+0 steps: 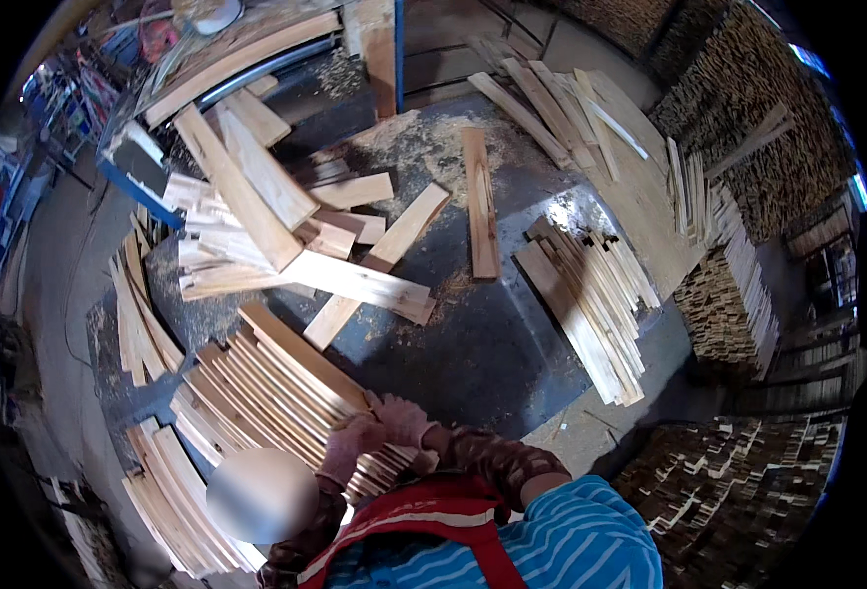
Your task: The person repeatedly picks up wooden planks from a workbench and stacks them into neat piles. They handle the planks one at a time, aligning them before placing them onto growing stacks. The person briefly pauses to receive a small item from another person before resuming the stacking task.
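Both hands wear pale pinkish gloves and meet at the near right end of a stack of wooden boards. My right hand is closed at the end of the outermost board, which lies along the stack's far side. Close against it, my left hand is curled over the board ends; what its fingers hold, if anything, is hidden. More board ends show just below the hands.
A dark table carries crossed loose boards, a single board and a bundle of strips. Sawdust covers its far part. Another board pile lies at lower left. Tall wood stacks stand to the right.
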### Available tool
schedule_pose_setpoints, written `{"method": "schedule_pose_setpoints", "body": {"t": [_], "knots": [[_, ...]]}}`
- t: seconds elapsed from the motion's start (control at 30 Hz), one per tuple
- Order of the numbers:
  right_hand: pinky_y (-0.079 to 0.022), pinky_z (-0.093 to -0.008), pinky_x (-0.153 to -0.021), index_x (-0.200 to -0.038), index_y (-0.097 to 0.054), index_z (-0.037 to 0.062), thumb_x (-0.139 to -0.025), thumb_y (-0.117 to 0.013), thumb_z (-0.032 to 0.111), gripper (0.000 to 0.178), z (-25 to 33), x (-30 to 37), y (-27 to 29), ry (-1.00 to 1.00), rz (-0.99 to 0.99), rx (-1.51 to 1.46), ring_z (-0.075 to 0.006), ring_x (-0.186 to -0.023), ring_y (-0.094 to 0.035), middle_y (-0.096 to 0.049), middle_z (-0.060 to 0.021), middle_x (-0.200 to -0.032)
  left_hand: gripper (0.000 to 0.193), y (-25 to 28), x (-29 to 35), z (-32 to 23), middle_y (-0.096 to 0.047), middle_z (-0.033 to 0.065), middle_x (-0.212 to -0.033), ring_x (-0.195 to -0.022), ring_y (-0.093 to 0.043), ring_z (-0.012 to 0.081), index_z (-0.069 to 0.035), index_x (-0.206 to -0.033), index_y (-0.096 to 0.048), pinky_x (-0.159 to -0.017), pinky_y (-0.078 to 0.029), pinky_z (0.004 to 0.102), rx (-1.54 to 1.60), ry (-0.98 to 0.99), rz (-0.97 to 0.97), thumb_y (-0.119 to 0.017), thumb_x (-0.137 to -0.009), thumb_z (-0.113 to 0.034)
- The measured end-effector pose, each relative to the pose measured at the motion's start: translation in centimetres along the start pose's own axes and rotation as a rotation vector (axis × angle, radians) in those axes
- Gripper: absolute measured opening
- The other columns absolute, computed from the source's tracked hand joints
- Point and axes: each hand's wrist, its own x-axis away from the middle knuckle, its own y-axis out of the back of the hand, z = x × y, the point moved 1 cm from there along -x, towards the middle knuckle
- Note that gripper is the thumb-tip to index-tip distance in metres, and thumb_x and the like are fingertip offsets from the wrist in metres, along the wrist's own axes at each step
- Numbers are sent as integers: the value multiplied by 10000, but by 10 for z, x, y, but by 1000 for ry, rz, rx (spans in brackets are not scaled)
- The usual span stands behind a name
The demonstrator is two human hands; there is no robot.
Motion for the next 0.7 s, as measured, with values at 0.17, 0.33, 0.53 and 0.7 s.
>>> {"method": "schedule_pose_setpoints", "body": {"t": [0.17, 0.33, 0.53, 0.7], "knots": [[-489, -504, -932, -1491, -335, 70, -860, -615, 557, 845, -8, 8, 10, 114, -5, -19, -426, -1099, -587, -551, -251, -1226, 200, 5, -24, -55, -700, 96, -912, -792, -696, 217, -36, -1111, -631, -676, -582, 341, -26, -145, -223, -572, -966, -160], [-361, -465, -1099, -1449, -424, 59, -876, -617, 513, 756, -27, -30, 84, 280, -544, 44, -382, -1326, -438, -484, -196, -1410, 254, -1, -50, -68, -692, 97, -967, -822, -689, 204, -30, -1163, -605, -707, -585, 329, 23, -136, -166, -607, -956, -177], [-427, -486, -1015, -1374, -455, 52, -779, -693, 337, 702, -73, -100, 176, -138, -560, 332, -386, -1193, -551, -585, -199, -1254, 129, 10, -74, -45, -612, 72, -892, -776, -654, 219, -26, -1081, -564, -673, -568, 331, 262, -86, 25, -528, -989, -110], [-492, -450, -925, -1172, -546, 34, -704, -738, 376, 610, -39, -56, 188, -96, -256, -4, -357, -1077, -640, -664, -187, -1110, 297, 0, -72, -59, -559, 3, -919, -878, -592, 163, -125, -990, -547, -788, -521, 360, 212, 16, 18, -637, -949, -404]]}}
